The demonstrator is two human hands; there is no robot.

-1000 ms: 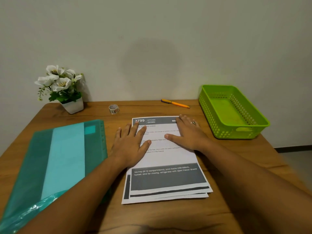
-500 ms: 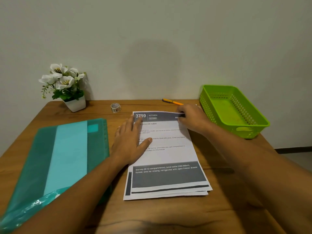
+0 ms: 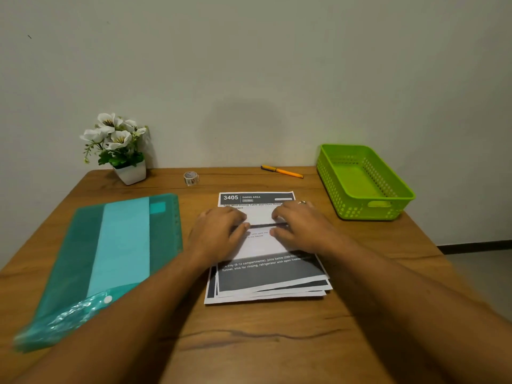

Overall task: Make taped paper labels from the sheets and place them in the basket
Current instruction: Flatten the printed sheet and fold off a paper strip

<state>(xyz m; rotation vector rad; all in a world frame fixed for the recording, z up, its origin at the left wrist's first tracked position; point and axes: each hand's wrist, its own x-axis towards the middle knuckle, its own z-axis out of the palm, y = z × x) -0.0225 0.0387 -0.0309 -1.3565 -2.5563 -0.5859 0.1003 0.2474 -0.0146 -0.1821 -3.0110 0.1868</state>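
Note:
A stack of printed sheets [image 3: 273, 289] lies at the middle of the wooden table [image 3: 263, 342]. The far part of the top sheet [image 3: 260, 246] is folded back toward me, with its dark header edge running between my hands. My left hand [image 3: 219, 231] and my right hand [image 3: 302, 228] pinch that folded edge from either side. Behind the fold shows the sheet beneath [image 3: 256, 198], headed "3405 DINING AREA". A small roll of clear tape [image 3: 190, 178] stands at the back. The green plastic basket [image 3: 388, 206] sits at the right, with nothing in it.
A teal plastic folder [image 3: 110, 259] lies left of the sheets. A white pot of flowers [image 3: 130, 173] stands at the back left by the wall. An orange pen [image 3: 282, 171] lies at the back, between the tape and the basket.
My right hand went to the top sheet's far edge and drew it back toward me. My left hand joined it, and both now grip the folded edge. The sheet beneath is uncovered.

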